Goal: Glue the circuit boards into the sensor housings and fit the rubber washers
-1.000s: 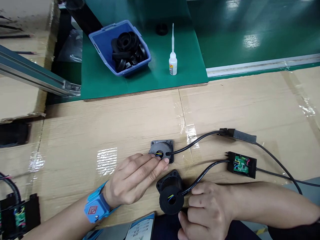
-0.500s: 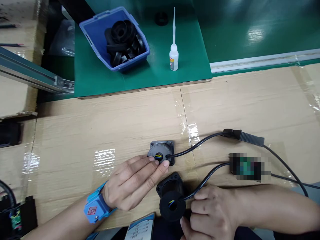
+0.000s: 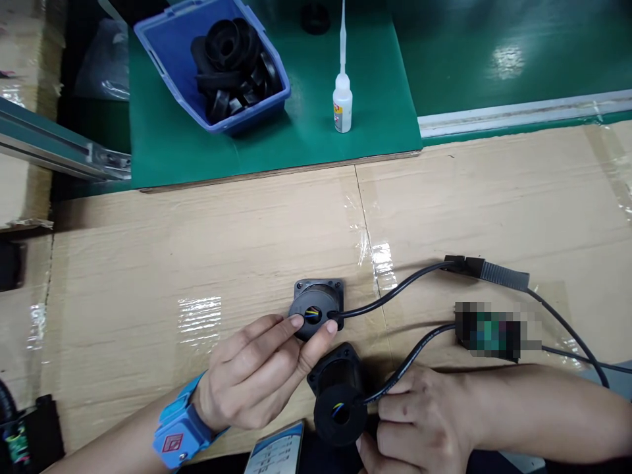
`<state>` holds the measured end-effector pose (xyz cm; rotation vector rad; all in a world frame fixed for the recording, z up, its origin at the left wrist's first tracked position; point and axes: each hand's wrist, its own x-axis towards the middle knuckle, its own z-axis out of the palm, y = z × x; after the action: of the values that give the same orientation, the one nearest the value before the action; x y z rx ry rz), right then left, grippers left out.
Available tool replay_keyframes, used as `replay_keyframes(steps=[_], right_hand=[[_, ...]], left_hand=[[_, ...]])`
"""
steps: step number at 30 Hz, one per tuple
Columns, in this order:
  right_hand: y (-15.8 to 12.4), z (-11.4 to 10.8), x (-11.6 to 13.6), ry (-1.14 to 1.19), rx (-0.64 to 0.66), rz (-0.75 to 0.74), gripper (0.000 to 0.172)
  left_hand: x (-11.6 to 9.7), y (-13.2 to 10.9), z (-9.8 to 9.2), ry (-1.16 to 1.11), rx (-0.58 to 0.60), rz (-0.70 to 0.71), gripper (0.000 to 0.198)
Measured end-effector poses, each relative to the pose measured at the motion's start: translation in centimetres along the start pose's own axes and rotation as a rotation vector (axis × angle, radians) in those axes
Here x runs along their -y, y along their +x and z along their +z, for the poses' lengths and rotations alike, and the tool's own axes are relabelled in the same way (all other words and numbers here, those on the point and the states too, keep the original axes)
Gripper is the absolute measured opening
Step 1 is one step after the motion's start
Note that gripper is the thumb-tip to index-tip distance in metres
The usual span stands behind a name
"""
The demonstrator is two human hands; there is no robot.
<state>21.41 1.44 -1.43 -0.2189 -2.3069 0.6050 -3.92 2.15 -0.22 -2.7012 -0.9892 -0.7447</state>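
My left hand [image 3: 257, 372], with a blue wrist strap [image 3: 175, 428], pinches a black round cap [image 3: 312, 316] on a square metal-flanged housing [image 3: 318, 289] lying on the cardboard; coloured wire ends show in its centre hole. A black cable [image 3: 395, 289] runs from it to the right. My right hand [image 3: 419, 428] is closed round the cable of a second black housing [image 3: 340, 401] near the bench's front edge, whose round cap faces me with wire ends in its hole.
A blue bin [image 3: 212, 59] of black round parts and a white glue bottle [image 3: 342, 99] stand on the green mat [image 3: 306, 138] at the back. A small circuit-board box [image 3: 488, 329] and a ribbed cable sleeve [image 3: 503, 275] lie right. An aluminium rail [image 3: 59, 155] crosses the left.
My left fingers have tipped the black cap up off the metal housing, and the view has shifted slightly. My right hand has kept its hold.
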Motion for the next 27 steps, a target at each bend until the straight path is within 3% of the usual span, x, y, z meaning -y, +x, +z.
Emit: replay_keyframes(steps=[4, 7, 11, 14, 19, 27], right_hand=[[0.1, 0.2, 0.0, -0.005, -0.020, 0.001, 0.022], [0.2, 0.2, -0.1, -0.062, -0.051, -0.079, 0.029], [0.0, -0.3, -0.1, -0.182, -0.130, -0.196, 0.027], [-0.2, -0.8, 0.2, -0.274, -0.176, -0.196, 0.025], [0.0, -1.3, 0.4, -0.370, -0.123, -0.092, 0.019], [0.3, -1.4, -0.6, -0.371, -0.088, -0.134, 0.022]], left_hand=[[-0.1, -0.2, 0.1, -0.001, 0.002, -0.018, 0.027], [0.1, -0.3, 0.3, -0.008, -0.015, -0.004, 0.033], [0.2, -0.3, 0.4, 0.003, -0.021, -0.002, 0.035], [0.1, -0.4, 0.6, 0.005, -0.027, -0.012, 0.036], [0.1, -0.4, 0.8, 0.012, -0.069, 0.000, 0.035], [0.1, -0.2, 0.9, 0.045, -0.087, -0.003, 0.036]])
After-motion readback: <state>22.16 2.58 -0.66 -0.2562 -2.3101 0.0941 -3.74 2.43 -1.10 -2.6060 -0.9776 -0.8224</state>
